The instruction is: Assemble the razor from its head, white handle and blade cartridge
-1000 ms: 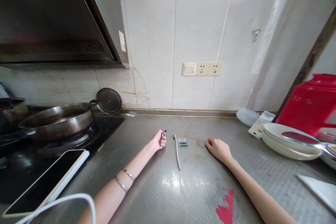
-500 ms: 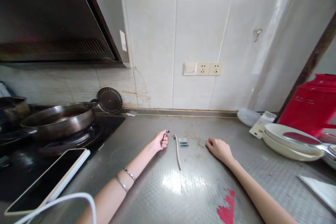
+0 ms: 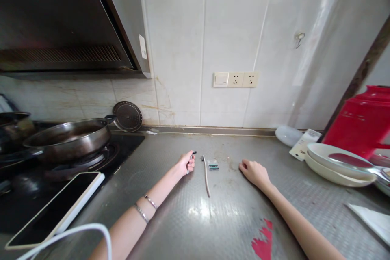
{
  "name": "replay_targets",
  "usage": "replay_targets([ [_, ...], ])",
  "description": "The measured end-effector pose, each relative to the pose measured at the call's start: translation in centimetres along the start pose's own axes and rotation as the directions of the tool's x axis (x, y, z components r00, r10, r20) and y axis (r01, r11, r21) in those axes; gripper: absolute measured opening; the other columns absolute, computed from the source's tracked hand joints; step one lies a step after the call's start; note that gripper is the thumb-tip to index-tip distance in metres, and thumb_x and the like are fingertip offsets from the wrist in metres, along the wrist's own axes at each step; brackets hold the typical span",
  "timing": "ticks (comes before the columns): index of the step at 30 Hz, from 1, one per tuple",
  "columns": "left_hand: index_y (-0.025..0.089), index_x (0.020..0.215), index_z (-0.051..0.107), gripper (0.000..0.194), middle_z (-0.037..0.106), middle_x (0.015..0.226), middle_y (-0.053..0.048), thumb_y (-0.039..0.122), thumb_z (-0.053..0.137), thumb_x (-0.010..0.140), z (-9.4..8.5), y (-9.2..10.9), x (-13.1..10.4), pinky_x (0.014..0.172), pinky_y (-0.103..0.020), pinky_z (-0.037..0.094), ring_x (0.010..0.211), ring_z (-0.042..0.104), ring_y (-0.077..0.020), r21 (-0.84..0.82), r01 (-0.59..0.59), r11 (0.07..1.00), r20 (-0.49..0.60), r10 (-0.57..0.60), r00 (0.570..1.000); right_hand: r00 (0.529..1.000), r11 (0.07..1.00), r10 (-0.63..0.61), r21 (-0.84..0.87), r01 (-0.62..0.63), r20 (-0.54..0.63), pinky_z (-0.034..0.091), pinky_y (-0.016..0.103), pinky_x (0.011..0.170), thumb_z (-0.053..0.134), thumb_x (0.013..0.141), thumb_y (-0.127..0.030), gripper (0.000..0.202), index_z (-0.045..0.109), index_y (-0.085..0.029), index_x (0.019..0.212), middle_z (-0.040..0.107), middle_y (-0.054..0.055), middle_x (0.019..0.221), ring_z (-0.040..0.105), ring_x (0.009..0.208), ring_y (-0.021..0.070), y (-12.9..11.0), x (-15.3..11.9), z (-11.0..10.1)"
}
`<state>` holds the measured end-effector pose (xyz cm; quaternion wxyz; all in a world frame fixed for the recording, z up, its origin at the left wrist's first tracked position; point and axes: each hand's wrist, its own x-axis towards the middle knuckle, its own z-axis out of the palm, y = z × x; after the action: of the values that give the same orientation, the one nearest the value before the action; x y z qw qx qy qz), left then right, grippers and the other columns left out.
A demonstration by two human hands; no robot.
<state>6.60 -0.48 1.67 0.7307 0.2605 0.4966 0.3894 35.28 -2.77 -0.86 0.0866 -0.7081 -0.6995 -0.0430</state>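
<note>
Across a grey, finely textured metal kitchen counter [image 3: 173, 221], two bare forearms reach forward from the bottom edge. The person's left hand [image 3: 187, 163], with two silver bangles [image 3: 141, 213] on its forearm, is clenched around a small, slim black-and-silver object [image 3: 194, 152]; its black end pokes out above the fingers and its lower end shows beneath them. What exactly it is cannot be told at this size.

Just right of that hand, untouched, a thin, slightly curved whitish tube [image 3: 206, 178] with a dark fitting at its far end lies lengthwise on the counter. Beside the tube's upper half lies a small, clear packet with dark teal strips [image 3: 213, 165].

The person's right hand [image 3: 253, 171] rests on the counter further right, back upward, fingers curled under and touching none of these items; whether it grips anything cannot be told.

Nearer the viewer is a jagged red patch [image 3: 263, 241]. To the left, a white-edged phone with a black screen [image 3: 55, 211] lies partly over a black glass hob [image 3: 134, 140], which bears a wide stainless-steel pan [image 3: 73, 144]. To the right, stacked pale bowls [image 3: 338, 172] stand before a bright red flask [image 3: 358, 124].
</note>
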Motion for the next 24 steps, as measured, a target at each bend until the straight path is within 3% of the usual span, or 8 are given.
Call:
replay_targets([
  [14, 0.018, 0.059, 0.036, 0.029, 0.024, 0.036, 0.01, 0.036, 0.034, 0.081, 0.3, 0.5, -0.6, 0.032, -0.016, 0.007, 0.026, 0.018, -0.0027, 0.081, -0.082, 0.993, -0.022, 0.084, 0.996, 1.0, 1.0, -0.002, 0.016, 0.002, -0.009, 0.028, 0.024, 0.05, 0.034, 0.085, -0.035, 0.034, 0.06, -0.019, 0.071, 0.067, 0.008, 0.075, 0.061, 0.07, 0.0194, -0.1, 0.2, -0.4],
  [17, 0.018, 0.06, 0.037, 0.03, 0.025, 0.036, 0.01, 0.041, 0.036, 0.079, 0.5, 0.9, -0.9, 0.032, -0.016, 0.008, 0.026, 0.019, -0.0027, 0.115, -0.136, 0.984, -0.033, 0.141, 0.989, 0.998, 0.994, -0.044, 0.095, 0.048, -0.046, 0.029, 0.023, 0.051, 0.035, 0.085, -0.038, 0.031, 0.061, -0.021, 0.079, 0.067, 0.006, 0.076, 0.061, 0.069, 0.0177, -2.1, 0.6, -1.9],
  [19, 0.018, 0.06, 0.037, 0.03, 0.025, 0.036, 0.011, 0.042, 0.038, 0.079, 0.7, 1.1, -1.2, 0.033, -0.017, 0.008, 0.026, 0.019, -0.0026, 0.139, -0.176, 0.975, -0.044, 0.184, 0.982, 0.985, 0.969, -0.147, 0.188, 0.162, -0.091, 0.032, 0.022, 0.053, 0.038, 0.085, -0.039, 0.027, 0.061, -0.024, 0.09, 0.067, 0.003, 0.076, 0.061, 0.069, 0.0162, -4.4, 1.1, -3.2],
  [22, 0.019, 0.061, 0.039, 0.029, 0.026, 0.036, 0.01, 0.042, 0.038, 0.079, 1.1, 1.3, -1.6, 0.033, -0.017, 0.009, 0.025, 0.021, -0.0029, 0.176, -0.224, 0.959, -0.063, 0.238, 0.969, 0.922, 0.853, -0.352, 0.35, 0.388, -0.162, 0.037, 0.021, 0.058, 0.045, 0.082, -0.035, 0.028, 0.056, -0.027, 0.106, 0.067, 0.0, 0.085, 0.06, 0.072, 0.0137, -8.3, 2.2, -4.9],
  [24, 0.019, 0.062, 0.04, 0.029, 0.027, 0.036, 0.01, 0.041, 0.037, 0.08, 1.4, 1.4, -1.8, 0.032, -0.018, 0.009, 0.025, 0.021, -0.0035, 0.2, -0.247, 0.948, -0.075, 0.266, 0.961, 0.883, 0.763, -0.423, 0.446, 0.468, -0.203, 0.041, 0.021, 0.062, 0.048, 0.081, -0.033, 0.032, 0.054, -0.026, 0.112, 0.067, 0.0, 0.089, 0.059, 0.07, 0.012, -10.8, 3.1, -5.5],
])
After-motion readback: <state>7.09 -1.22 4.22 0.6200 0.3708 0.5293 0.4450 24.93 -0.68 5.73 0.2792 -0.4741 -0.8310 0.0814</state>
